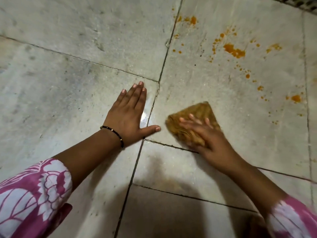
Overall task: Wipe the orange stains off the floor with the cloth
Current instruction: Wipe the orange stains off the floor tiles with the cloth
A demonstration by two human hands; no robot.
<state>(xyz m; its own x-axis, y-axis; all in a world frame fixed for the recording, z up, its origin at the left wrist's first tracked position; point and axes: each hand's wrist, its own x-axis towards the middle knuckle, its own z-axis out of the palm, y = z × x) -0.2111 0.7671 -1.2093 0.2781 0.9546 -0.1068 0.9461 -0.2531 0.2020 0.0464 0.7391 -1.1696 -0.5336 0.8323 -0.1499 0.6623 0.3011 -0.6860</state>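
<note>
Orange stains (234, 51) are spattered across the pale stone floor (85, 54) at the upper right, with smaller drops trailing down towards the right edge. A folded tan cloth (200, 112) lies on the floor below and left of the stains. My right hand (205, 134) presses flat on the cloth with fingers spread; it is blurred. My left hand (132, 115) rests flat on the floor left of the cloth, fingers straight, with a dark beaded bracelet at the wrist.
Dark grout lines (163, 69) cross between the large tiles. A wet glossy patch (145, 117) shines beside my left hand. A dark grate shows at the top right corner (301, 4). My shadow falls over the lower tiles.
</note>
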